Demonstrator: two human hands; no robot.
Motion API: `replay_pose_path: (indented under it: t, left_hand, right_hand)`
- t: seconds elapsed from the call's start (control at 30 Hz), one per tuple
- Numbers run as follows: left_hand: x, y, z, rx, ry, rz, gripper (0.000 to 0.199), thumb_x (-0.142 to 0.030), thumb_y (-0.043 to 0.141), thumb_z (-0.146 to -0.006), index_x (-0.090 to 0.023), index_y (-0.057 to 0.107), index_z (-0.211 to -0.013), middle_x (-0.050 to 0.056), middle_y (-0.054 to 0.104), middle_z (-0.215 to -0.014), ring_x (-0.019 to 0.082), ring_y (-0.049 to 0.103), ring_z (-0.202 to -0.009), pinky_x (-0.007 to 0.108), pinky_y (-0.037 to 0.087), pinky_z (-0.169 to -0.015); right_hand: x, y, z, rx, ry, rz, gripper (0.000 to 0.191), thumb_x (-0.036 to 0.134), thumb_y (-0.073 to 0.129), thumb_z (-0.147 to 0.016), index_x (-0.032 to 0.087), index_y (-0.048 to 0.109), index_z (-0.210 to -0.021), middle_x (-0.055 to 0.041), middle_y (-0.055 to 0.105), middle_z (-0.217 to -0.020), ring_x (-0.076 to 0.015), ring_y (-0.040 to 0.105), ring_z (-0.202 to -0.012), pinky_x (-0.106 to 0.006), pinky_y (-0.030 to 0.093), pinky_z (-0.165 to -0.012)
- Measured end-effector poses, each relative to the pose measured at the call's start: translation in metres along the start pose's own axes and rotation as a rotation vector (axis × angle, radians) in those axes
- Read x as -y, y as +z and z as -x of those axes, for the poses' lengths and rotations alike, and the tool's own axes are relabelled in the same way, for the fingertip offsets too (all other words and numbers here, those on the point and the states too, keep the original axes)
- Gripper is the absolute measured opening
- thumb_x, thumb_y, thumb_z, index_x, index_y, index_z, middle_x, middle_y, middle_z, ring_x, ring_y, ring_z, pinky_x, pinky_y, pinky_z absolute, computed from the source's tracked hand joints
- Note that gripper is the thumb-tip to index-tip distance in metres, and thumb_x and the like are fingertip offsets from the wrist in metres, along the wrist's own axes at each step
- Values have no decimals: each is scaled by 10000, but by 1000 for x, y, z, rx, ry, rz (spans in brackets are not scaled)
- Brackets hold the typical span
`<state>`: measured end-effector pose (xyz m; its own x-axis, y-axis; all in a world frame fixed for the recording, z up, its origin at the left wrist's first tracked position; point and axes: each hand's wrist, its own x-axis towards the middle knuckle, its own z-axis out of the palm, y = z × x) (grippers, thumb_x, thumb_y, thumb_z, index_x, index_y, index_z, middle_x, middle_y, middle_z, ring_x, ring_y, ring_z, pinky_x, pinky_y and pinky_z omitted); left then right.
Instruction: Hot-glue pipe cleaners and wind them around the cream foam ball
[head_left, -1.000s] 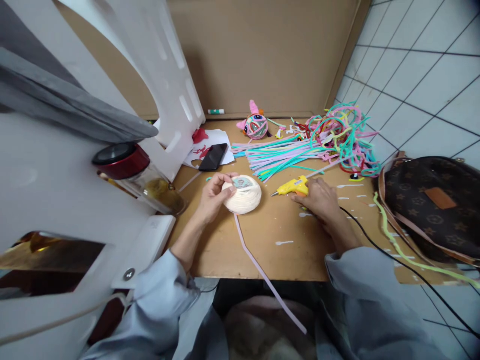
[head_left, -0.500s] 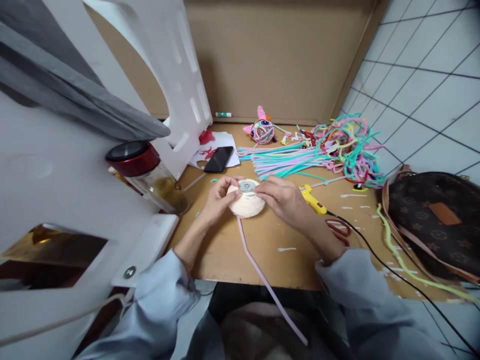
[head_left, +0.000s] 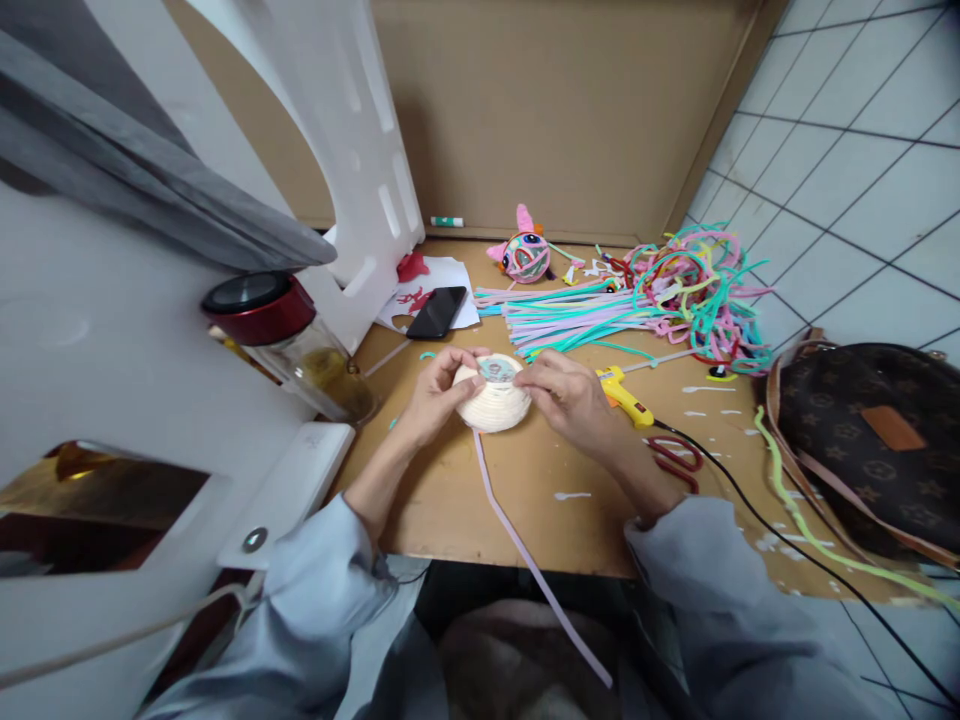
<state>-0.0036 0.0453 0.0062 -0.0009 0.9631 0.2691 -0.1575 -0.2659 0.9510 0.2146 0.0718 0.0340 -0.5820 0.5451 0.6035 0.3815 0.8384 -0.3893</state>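
Note:
A cream, ribbed round piece (head_left: pixel 493 408), which looks wound from fuzzy stems, sits between my hands above the table. A pale blue printed disc (head_left: pixel 496 371) shows on its top. My left hand (head_left: pixel 442 392) grips the left side, thumb on the near upper rim. At the right rim, my right hand (head_left: pixel 559 390) is closed in a pinch; whether a loose strand is between those fingertips is hidden. A lilac pipe cleaner (head_left: pixel 517 540) runs from under the round piece past the table's front edge.
A bundle of pipe cleaners (head_left: pixel 577 325) lies behind my hands, near a pink craft figure (head_left: pixel 525 257). To the right are a yellow glue gun (head_left: pixel 626 398), red-handled scissors (head_left: pixel 675 460) and a brown bag (head_left: pixel 870 450). A phone (head_left: pixel 436 313) and glass bottle (head_left: pixel 322 370) stand left.
Both hands stay on the cream round piece with almost the same grip. A little more of the printed disc shows on top. The view has shifted slightly.

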Motion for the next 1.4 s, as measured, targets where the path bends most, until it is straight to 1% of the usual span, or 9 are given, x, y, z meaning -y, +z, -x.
replay_pose_path:
  t: [0.2,0.43,0.6,0.73,1.07,1.23,1.4]
  left_hand:
    - [0,-1,1,2,-9,-19,391,-418,854,-703,-194,581,-872,103,689,-1233,212,652,-1024,278,497,-787]
    - [-1,0,1,5,-10,-24,396,-428,852,-703,-193,578,-867,109,696,-1218,225,653,-1045,294,493,-810]
    - [-1,0,0,7,-10,-21,405,-433,857,-696,-192,577,-864,101,698,-1199,208,647,-1013,279,488,-794]
    - [-2,1,1,-1,-8,-27,385,-421,854,-703,-193,589,-864,94,698,-1198,206,646,-1021,282,493,-816]
    - [0,1,0,-9,7,-42,368,-416,844,-713,-193,591,-861,108,701,-1214,220,655,-1044,305,504,-847]
    - [0,1,0,4,11,-26,362,-421,841,-718,-197,598,-866,92,708,-1194,220,651,-1066,296,500,-852]
    - [-1,0,1,5,8,-36,363,-430,839,-721,-198,601,-866,101,706,-1210,224,656,-1047,303,505,-834]
  right_hand:
    - [0,2,0,33,-1,-6,312,137,451,-986,190,756,-1018,-71,619,-908,-181,594,-816,-282,468,-727]
    - [3,2,0,45,-8,47,317,136,444,-986,183,758,-1000,-51,578,-864,-164,559,-760,-263,419,-680]
    - [2,2,-1,51,-14,59,329,129,440,-982,179,764,-1018,-60,586,-877,-169,564,-771,-265,420,-681]
    - [3,2,-1,71,-18,93,344,110,440,-972,197,766,-1041,-68,604,-906,-169,565,-789,-269,427,-698]
    - [4,3,1,66,-56,199,348,82,454,-944,213,765,-1029,-64,592,-886,-172,515,-779,-282,377,-688]
    - [5,4,1,41,-69,243,337,82,457,-949,211,762,-1012,-58,586,-874,-169,502,-763,-281,354,-677]
    - [7,5,1,32,-45,252,309,88,479,-952,216,757,-996,-53,569,-871,-171,489,-766,-280,340,-680]
